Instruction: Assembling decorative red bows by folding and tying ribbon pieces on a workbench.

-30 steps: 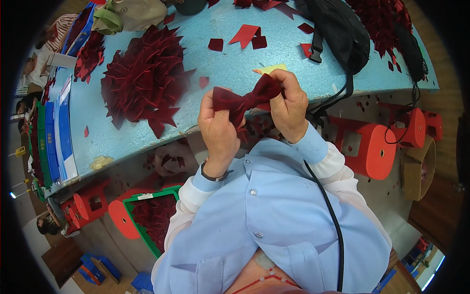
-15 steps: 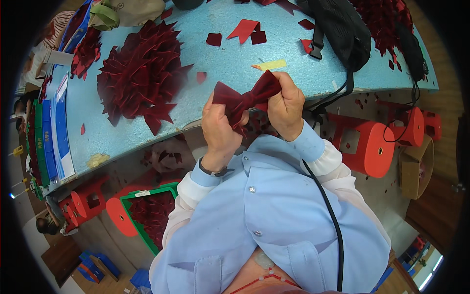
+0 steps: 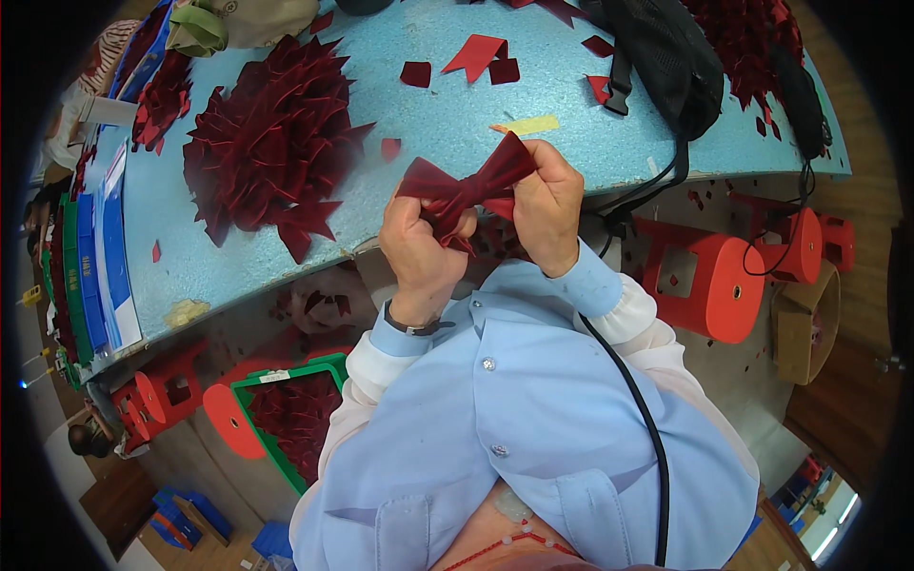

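Between both hands, just off the table's near edge, I hold a dark red velvet bow (image 3: pixel 468 190). My left hand (image 3: pixel 419 246) is closed on the bow's left loop and the tails below the knot. Its fingers are partly hidden behind the fabric. My right hand (image 3: pixel 550 205) pinches the right loop, thumb in front. A large heap of dark red velvet bows (image 3: pixel 276 143) lies on the light blue table (image 3: pixel 371 205) to the left of my hands.
Red ribbon scraps (image 3: pixel 476 57) and a yellow strip (image 3: pixel 530 125) lie beyond the bow. A black bag (image 3: pixel 662 67) with a hanging strap sits at right. Red stools (image 3: pixel 709 281) stand below the table. A green crate (image 3: pixel 335 364) of velvet pieces is at lower left.
Both hands have shifted slightly left with the bow. The bow is a little more tilted, its right loop higher, and the tails show more below the knot.
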{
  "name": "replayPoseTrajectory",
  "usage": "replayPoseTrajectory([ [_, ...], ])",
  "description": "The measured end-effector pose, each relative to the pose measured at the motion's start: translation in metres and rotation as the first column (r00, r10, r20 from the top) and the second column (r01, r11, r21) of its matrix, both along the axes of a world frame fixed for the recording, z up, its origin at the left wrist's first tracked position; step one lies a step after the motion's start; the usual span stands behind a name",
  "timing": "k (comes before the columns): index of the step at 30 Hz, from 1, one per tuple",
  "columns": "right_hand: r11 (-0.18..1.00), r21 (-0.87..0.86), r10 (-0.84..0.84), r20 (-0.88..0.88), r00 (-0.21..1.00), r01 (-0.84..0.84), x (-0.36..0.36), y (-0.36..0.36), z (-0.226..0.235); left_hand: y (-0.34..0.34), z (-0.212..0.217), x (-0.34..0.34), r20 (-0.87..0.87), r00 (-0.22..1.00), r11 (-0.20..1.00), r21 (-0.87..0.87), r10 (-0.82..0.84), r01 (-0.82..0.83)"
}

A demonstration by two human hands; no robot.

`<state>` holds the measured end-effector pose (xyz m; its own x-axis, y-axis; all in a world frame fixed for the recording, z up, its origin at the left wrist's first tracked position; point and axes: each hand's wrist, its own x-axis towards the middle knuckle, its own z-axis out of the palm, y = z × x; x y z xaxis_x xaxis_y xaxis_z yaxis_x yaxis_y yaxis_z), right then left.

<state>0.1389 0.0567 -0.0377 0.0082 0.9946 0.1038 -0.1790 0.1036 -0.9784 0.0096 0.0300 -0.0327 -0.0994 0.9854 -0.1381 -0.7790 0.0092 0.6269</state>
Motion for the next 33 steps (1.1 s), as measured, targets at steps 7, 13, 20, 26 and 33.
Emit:
replayPoseTrajectory([
  [7, 0.997, -0.055, 0.041, -0.136, 0.990, -0.049, 0.000, 0.007, 0.003, 0.004, 0.000, -0.005, 0.095, 0.995, 0.999, -0.015, -0.040, 0.041],
  [13, 0.990, 0.058, 0.115, 0.216, 0.970, -0.130, 0.022, 0.021, 0.021, -0.003, 0.024, -0.018, -0.161, 0.957, 0.970, -0.059, -0.243, 0.236],
  [20, 0.973, 0.105, 0.173, 0.257, 0.951, -0.205, 0.040, 0.016, 0.029, -0.017, 0.048, -0.054, -0.566, 0.789, 0.944, 0.055, -0.239, 0.326],
  [26, 0.935, 0.147, 0.278, 0.262, 0.924, -0.323, 0.033, -0.002, 0.041, 0.003, 0.084, -0.049, -0.882, 0.289, 0.801, -0.150, -0.373, 0.579],
  [33, 0.937, 0.015, 0.332, 0.261, 0.906, -0.348, 0.033, -0.006, 0.046, -0.005, 0.071, -0.030, -0.596, 0.480, 0.736, -0.310, -0.644, 0.602],
])
